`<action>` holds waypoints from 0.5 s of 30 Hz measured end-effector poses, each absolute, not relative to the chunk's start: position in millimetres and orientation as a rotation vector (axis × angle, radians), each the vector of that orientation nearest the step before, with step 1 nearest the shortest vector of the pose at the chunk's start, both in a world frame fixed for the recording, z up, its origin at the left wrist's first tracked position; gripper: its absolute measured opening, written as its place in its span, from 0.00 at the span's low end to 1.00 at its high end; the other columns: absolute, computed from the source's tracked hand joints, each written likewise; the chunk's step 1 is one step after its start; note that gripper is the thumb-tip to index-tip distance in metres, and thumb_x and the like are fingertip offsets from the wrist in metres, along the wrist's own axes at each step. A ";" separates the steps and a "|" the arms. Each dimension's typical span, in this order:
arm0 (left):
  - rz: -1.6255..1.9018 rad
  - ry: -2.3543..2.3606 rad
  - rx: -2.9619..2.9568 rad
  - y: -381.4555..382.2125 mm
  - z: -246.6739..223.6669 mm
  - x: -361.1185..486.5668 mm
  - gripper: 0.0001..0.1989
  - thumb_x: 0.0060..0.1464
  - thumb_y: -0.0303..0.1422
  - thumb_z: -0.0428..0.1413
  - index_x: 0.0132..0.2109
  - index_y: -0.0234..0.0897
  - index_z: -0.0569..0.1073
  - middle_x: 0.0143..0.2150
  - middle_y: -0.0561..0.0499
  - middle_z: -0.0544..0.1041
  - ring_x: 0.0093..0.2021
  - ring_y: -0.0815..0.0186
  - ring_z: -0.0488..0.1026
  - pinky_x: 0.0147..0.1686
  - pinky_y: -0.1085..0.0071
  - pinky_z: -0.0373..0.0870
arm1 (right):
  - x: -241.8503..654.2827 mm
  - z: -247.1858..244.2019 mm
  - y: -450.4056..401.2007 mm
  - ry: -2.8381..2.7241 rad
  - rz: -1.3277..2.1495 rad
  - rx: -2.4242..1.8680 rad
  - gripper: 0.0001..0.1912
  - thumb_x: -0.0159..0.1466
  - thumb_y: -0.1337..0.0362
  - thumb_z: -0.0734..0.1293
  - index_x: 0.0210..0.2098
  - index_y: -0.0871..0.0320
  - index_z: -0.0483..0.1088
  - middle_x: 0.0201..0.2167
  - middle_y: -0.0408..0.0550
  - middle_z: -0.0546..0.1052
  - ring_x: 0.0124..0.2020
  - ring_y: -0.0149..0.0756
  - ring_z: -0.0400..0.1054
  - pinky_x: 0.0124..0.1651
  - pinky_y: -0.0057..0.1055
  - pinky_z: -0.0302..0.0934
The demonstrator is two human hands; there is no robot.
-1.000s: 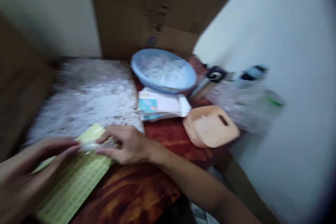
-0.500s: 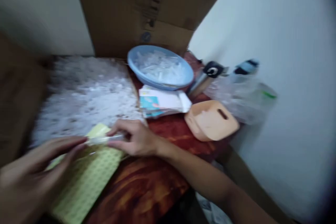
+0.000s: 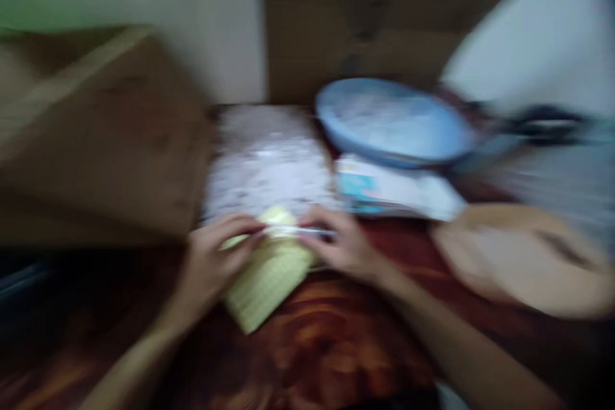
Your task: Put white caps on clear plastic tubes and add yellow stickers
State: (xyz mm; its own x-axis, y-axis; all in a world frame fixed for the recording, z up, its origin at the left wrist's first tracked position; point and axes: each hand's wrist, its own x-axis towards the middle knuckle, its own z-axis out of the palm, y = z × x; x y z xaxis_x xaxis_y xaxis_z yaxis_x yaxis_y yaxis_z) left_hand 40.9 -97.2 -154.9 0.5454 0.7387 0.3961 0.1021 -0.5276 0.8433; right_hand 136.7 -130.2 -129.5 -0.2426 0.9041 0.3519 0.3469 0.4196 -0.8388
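Between my two hands is a thin clear tube-like piece (image 3: pixel 283 230), lying across a yellow textured sheet (image 3: pixel 269 282). My left hand (image 3: pixel 225 246) pinches its left end, fingertips close together. The other end is between the thumb and fingers of my right hand (image 3: pixel 336 243). The sheet hangs below the piece, its lower corner over the dark red wooden table (image 3: pixel 331 346). Just beyond my hands lies a spread of small whitish clear pieces (image 3: pixel 269 166). Motion blur hides finer detail.
A blue basin (image 3: pixel 394 122) of clear pieces stands at the back right, with white and teal packets (image 3: pixel 384 189) before it. A peach container (image 3: pixel 523 262) is at the right. Large cardboard boxes stand at the left (image 3: pixel 110 141) and back (image 3: pixel 312 25).
The view has swung left, so the basin and other objects appear farther right and the left box shows more. Both hands still hold the clear piece over the yellow sheet.
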 end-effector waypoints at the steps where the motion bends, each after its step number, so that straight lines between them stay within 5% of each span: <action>1: 0.973 0.671 1.985 -95.3 -156.5 37.8 0.07 0.61 0.37 0.63 0.42 0.39 0.83 0.39 0.45 0.84 0.42 0.59 0.81 0.43 0.66 0.78 | 165.1 -126.4 -145.7 -1.732 0.678 -1.281 0.02 0.67 0.65 0.71 0.39 0.57 0.75 0.34 0.44 0.78 0.35 0.34 0.73 0.38 0.26 0.66; 4: 0.951 0.631 2.032 -93.4 -147.2 -20.7 0.06 0.64 0.32 0.60 0.42 0.38 0.83 0.40 0.47 0.84 0.40 0.62 0.82 0.42 0.69 0.78 | 197.7 -130.5 -158.6 -1.675 0.553 -1.509 0.04 0.66 0.64 0.72 0.40 0.56 0.75 0.35 0.47 0.79 0.35 0.37 0.73 0.33 0.28 0.65; 9: 1.095 1.395 2.139 -95.0 -127.2 -143.6 0.08 0.59 0.33 0.64 0.45 0.50 0.83 0.46 0.56 0.83 0.45 0.61 0.80 0.50 0.66 0.75 | 107.2 -148.5 -105.7 -1.816 0.981 -0.967 0.11 0.65 0.59 0.72 0.43 0.58 0.75 0.34 0.44 0.78 0.30 0.33 0.71 0.32 0.28 0.65; 15: 1.069 0.727 1.977 -76.9 -148.5 -45.8 0.07 0.61 0.27 0.60 0.43 0.38 0.84 0.43 0.46 0.84 0.44 0.62 0.81 0.46 0.68 0.78 | 181.2 -136.1 -139.3 -1.730 0.651 -1.407 0.04 0.67 0.64 0.72 0.42 0.54 0.75 0.37 0.46 0.79 0.35 0.37 0.74 0.34 0.29 0.67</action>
State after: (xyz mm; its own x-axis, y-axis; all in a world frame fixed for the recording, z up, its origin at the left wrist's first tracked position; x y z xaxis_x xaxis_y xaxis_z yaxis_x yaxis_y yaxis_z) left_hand -45.8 -76.9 -148.5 0.4875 0.7589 0.4317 0.1223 -0.5489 0.8269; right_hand 181.2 -139.3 -136.1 -0.0660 0.9638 0.2582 0.5549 0.2505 -0.7933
